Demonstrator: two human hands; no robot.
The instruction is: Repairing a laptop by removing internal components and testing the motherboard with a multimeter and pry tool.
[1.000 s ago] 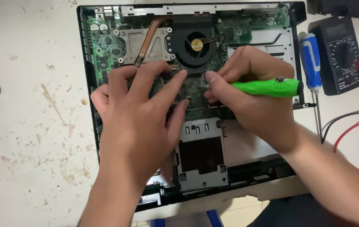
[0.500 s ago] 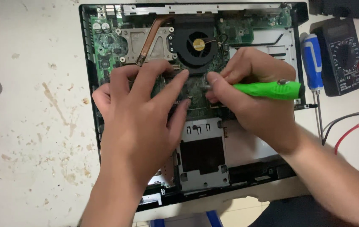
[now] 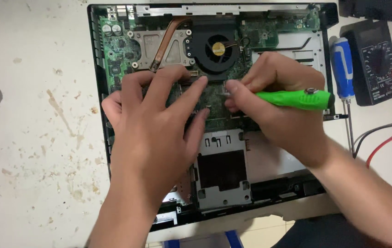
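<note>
clutching a green screwdriver (image 3: pixel 295 98), right hand (image 3: pixel 281 108) fully closed.

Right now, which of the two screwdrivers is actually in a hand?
The green-handled screwdriver, gripped in the right hand; the blue-and-white screwdriver lies untouched beside the multimeter.

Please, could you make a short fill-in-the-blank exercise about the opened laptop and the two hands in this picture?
1. The right hand holds a screwdriver with a ____ handle.
2. The left hand lies flat on the green ____ of the open laptop.
3. The round black fan sits next to a ____-coloured heat pipe.

Missing words: green; circuit board; copper
</note>
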